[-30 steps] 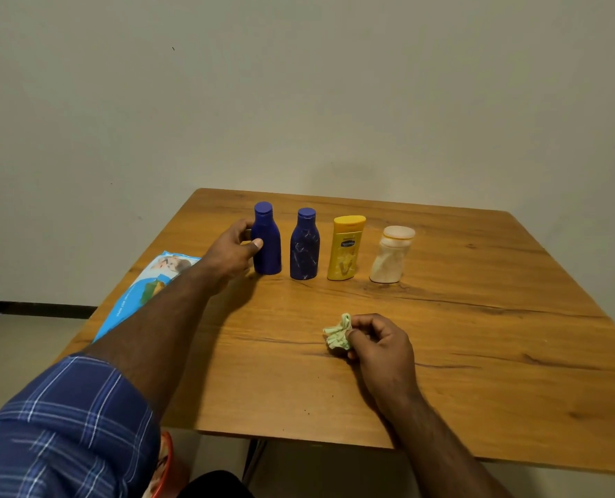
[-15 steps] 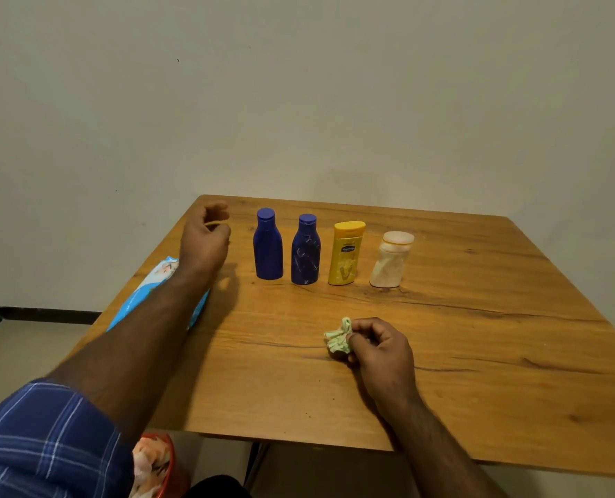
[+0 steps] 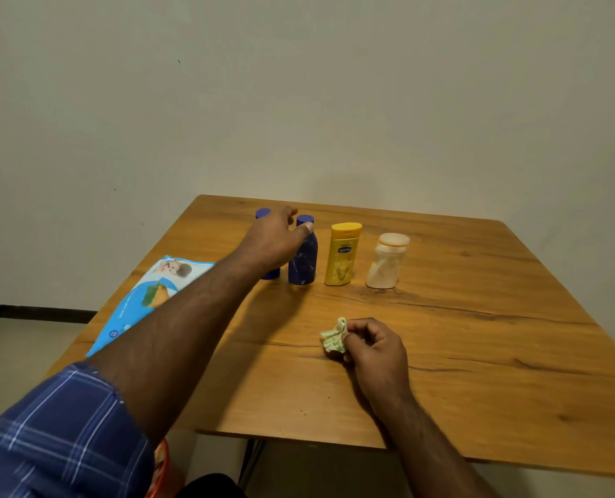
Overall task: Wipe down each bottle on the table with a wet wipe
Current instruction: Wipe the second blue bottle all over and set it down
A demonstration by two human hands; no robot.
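Table (image 3: 478, 354): wood-grain top, warm brown, with dark knots and long cracks in the grain; it carries everything here.
Bottles: four upright in a row at the far side, just beside one another.
Left blue bottle (image 3: 263, 213): dark blue plastic with a round cap; mostly hidden behind the left hand.
Second blue bottle (image 3: 303, 260): dark blue, rounded shoulders, pale streaks on its body.
Yellow bottle (image 3: 342, 257): flat-sided, glossy yellow plastic, with a wide orange-yellow cap and a small dark label.
White bottle (image 3: 385, 264): translucent, milky, with a waisted body and a pale flat lid.
Wet wipe (image 3: 334, 337): pale green, crumpled into a small wad, at the near middle of the table.
Wipes packet (image 3: 148, 300): soft blue and white plastic pack, lying flat at the table's left edge.
Left hand (image 3: 273, 242): grip curled round the second blue bottle's neck, thumb on its front below the cap; half a second ago it hung in the air left of the row, holding nothing.
Right hand (image 3: 374, 348): grip narrow, pinching the wet wipe on the table, as it did before.
Sleeve (image 3: 58, 436): blue checked cloth on the left arm.
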